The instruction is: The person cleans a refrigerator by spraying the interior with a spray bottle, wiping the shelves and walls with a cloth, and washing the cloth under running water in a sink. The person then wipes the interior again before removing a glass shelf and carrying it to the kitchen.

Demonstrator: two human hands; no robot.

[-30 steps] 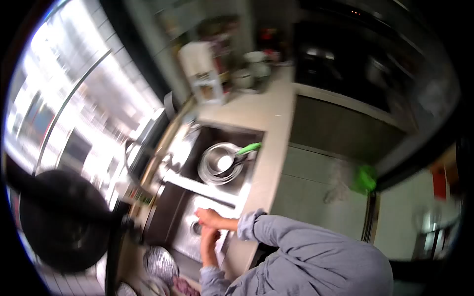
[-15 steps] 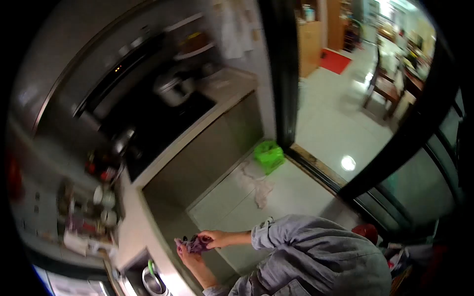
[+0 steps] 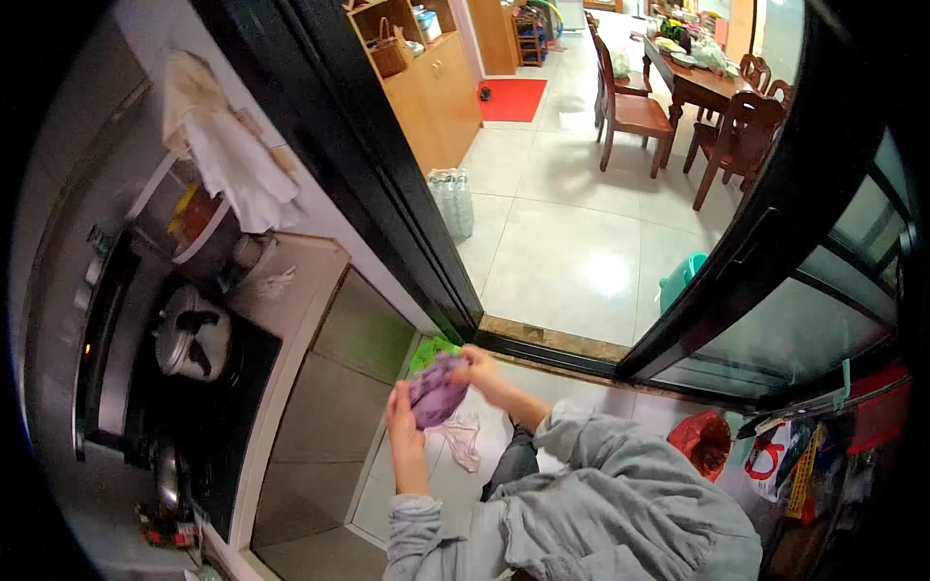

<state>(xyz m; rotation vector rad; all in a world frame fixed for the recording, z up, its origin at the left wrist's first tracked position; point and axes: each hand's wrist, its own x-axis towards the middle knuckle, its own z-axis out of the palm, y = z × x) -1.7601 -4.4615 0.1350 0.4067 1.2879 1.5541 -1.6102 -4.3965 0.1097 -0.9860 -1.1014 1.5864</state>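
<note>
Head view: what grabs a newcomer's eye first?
Probably the purple cloth held between the left hand and right hand, just below centre. Next, the bright red mat beyond the black door frame, near the top. Then the metal pot on the black cooktop, at left.

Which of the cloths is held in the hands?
The purple cloth, between the left hand and the right hand; the pale cloth lies on the floor, the white cloth hangs at upper left.
</note>
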